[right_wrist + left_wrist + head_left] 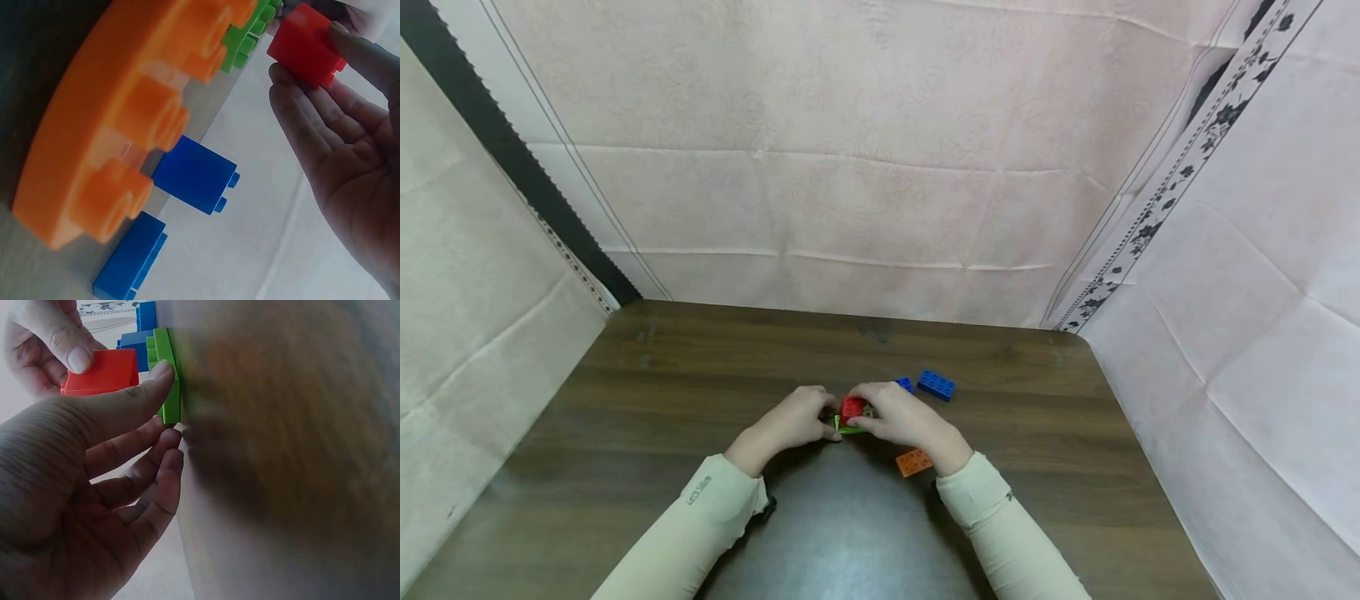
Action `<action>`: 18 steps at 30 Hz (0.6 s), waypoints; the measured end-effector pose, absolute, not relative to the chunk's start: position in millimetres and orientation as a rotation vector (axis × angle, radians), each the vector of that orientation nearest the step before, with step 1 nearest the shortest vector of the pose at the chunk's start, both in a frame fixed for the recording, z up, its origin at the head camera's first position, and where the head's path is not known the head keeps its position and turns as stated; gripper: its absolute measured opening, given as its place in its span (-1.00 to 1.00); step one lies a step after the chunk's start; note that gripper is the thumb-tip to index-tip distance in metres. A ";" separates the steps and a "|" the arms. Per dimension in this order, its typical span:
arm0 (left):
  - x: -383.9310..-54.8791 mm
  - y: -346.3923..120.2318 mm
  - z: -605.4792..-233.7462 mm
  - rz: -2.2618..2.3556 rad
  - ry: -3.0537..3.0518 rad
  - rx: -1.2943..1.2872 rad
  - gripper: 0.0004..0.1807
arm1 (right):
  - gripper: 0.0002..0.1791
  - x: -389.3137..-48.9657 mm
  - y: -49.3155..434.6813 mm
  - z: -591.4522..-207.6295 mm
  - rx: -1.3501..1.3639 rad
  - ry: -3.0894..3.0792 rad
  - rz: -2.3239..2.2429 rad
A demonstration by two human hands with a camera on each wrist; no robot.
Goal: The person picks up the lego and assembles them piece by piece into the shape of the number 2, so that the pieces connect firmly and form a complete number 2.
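Observation:
My left hand point(793, 419) pinches a flat green studded building brick point(165, 350), thumb on the near side and fingers behind it, low at the table. Above the green brick, my right hand point(901, 417) holds a red building brick point(301, 47) between thumb and fingers. In the right wrist view, the red brick's studs point back toward the palm and the green brick point(240, 47) lies below it. From the head view the red brick point(852, 407) overlaps the green one, and the hands hide parts of both.
An orange brick point(913, 462) lies beside my right wrist, large in the right wrist view. Two blue bricks rest beyond my right hand: a longer one point(936, 384) and one partly hidden point(905, 384). The brown wooden table point(715, 358) is bordered by pale cloth sheets point(850, 208).

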State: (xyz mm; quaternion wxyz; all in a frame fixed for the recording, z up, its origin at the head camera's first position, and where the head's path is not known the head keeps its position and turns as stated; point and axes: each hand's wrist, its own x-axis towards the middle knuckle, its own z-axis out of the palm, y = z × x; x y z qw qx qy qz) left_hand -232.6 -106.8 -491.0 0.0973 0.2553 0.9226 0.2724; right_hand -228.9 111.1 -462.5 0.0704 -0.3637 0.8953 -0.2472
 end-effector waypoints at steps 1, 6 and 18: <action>-232.7 -106.6 -491.0 0.805 2.731 0.754 -0.72 | -0.67 -228.7 110.7 -462.9 -1.091 2.690 -0.741; -233.0 -106.3 -490.4 0.789 2.738 0.745 -0.71 | -0.67 -228.2 107.4 -464.8 -1.087 2.672 -0.718; -231.1 -105.0 -490.3 0.796 2.739 0.762 -0.71 | -0.64 -227.0 105.9 -462.4 -1.074 2.660 -0.702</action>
